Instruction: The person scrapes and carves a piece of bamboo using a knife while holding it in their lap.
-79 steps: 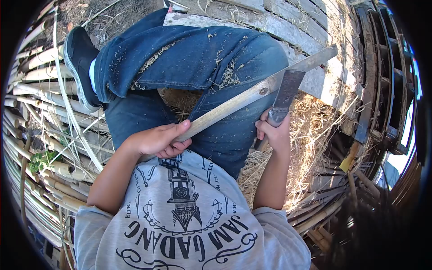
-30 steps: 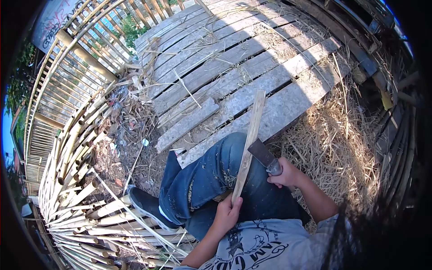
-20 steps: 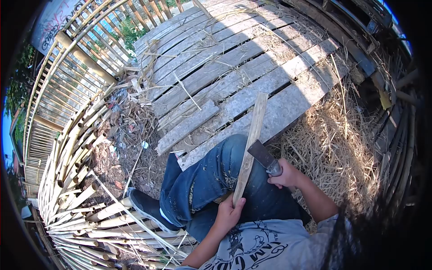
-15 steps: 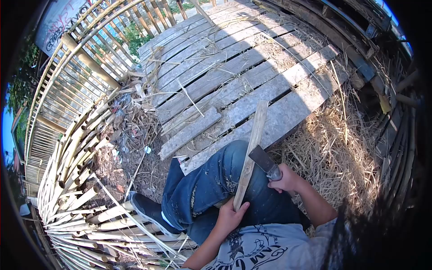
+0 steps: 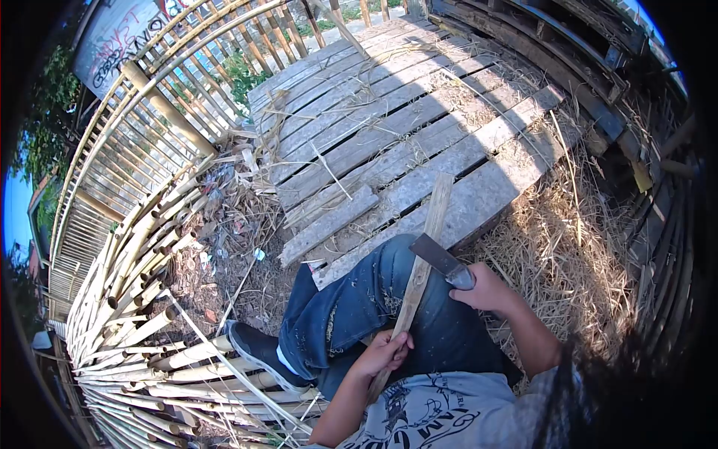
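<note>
My left hand is wrapped around the lower part of a long, narrow wooden slat. The slat slants up across my jeans-clad knee, and its far end overlaps the edge of the plank platform in view. In my right hand is a chopping knife with a broad, dark, square-ended blade and a grey metal collar; its handle is hidden in my fist. The blade lies across the slat's upper half, above my knee. Whether its edge touches the wood, I cannot tell.
A weathered plank platform with straw and a loose board lies ahead. Cut bamboo poles fan out at the left, below a bamboo fence. Dry straw covers the right; stacked timber stands behind it.
My left hand has closed further round the slat, whose lower end now shows below the fist. The knife has shifted slightly up and right in view. The whole scene has moved a little rightward.
</note>
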Demonstrator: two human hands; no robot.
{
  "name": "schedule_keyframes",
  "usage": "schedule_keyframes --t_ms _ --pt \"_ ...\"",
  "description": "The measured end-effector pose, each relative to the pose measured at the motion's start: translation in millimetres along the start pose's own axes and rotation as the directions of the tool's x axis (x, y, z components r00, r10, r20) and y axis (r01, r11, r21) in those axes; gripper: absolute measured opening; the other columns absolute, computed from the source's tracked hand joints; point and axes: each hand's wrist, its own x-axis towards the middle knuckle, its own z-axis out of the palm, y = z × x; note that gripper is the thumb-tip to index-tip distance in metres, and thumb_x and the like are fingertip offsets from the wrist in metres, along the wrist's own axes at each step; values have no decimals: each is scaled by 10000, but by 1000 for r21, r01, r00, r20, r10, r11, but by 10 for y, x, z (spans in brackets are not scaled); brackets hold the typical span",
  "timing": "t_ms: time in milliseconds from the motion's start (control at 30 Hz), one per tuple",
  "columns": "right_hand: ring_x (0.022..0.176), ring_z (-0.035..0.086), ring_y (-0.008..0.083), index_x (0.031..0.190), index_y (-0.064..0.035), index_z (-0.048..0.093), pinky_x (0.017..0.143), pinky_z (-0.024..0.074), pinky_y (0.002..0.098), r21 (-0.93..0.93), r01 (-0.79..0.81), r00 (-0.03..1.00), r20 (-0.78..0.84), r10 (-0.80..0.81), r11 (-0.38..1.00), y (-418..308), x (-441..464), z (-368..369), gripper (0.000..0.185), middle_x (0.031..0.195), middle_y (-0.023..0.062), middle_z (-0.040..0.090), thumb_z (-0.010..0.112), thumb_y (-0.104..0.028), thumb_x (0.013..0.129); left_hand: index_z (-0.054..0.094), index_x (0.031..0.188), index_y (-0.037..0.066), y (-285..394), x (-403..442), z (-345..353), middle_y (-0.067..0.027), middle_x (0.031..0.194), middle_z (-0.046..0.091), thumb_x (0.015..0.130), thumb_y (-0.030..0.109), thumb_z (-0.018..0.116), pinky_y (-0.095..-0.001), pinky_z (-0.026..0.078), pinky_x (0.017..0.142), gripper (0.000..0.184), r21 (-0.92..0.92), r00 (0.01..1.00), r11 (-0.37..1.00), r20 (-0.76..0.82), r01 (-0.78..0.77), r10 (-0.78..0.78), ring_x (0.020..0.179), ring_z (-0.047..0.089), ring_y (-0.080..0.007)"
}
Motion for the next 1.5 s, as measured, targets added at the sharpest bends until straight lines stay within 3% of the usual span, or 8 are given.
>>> schedule_keyframes --t_ms 67,400,467,533,633,867,1167,1500 --pt "541 594 250 753 25 598 551 461 349 -371 303 904 -180 -388 878 -51 117 -120 178 617 145 601 673 -130 709 458 786 91 -116 31 -82 34 578 361 1001 388 429 -202 266 393 368 -109 998 994 62 9 -3 445 317 -45" --pt "598 570 374 755 30 560 599 462 401 -409 157 844 -417 -337 899 -250 300 -214 153 625 194 568 609 -109 713 425 764 107 -125 7 -13 41 562 320 1017 381 378 -227 233 387 375 74 998 997 -62 -8 13 435 270 -59" --pt "546 481 181 724 31 536 565 427 340 -387 174 833 -433 -345 906 -144 285 -177 120 584 107 514 606 -65 709 429 767 107 -165 -37 -51 52 587 334 1016 352 399 -209 249 411 351 25 996 997 -65 68 -67 470 285 -40" --pt "546 464 161 730 24 528 561 423 335 -365 171 832 -445 -332 915 -98 262 -100 106 584 97 500 602 -52 715 432 771 104 -173 -67 -67 54 589 330 1018 346 398 -207 249 415 347 24 997 997 -48 68 -67 475 284 -39" --pt "550 544 318 777 22 544 575 452 385 -291 239 808 -470 -356 926 -84 238 9 132 593 174 533 596 -93 736 434 777 99 -178 -59 -73 55 592 324 1019 342 396 -205 246 420 345 23 997 998 -46 60 -59 484 282 -39" --pt "545 589 322 780 -10 570 562 475 393 -432 224 869 -318 -380 874 256 140 146 148 596 139 564 640 -112 697 422 771 96 -166 -56 -91 47 593 313 1018 372 381 -212 236 423 372 6 996 996 -13 92 -92 488 267 -47" --pt "653 611 334 787 -32 580 577 480 397 -584 415 699 -287 -655 698 60 211 49 194 704 135 592 674 -84 626 407 759 102 -182 -44 -109 48 582 286 1009 460 334 -215 221 413 443 -1 999 999 30 40 -40 473 234 -50" --pt "625 615 334 832 -58 550 568 477 412 -706 220 806 -257 -533 673 55 334 57 278 659 132 590 712 -137 621 414 760 99 -142 -67 -63 55 593 293 1013 425 355 -206 235 434 417 -25 999 999 -9 38 -39 500 258 -44"
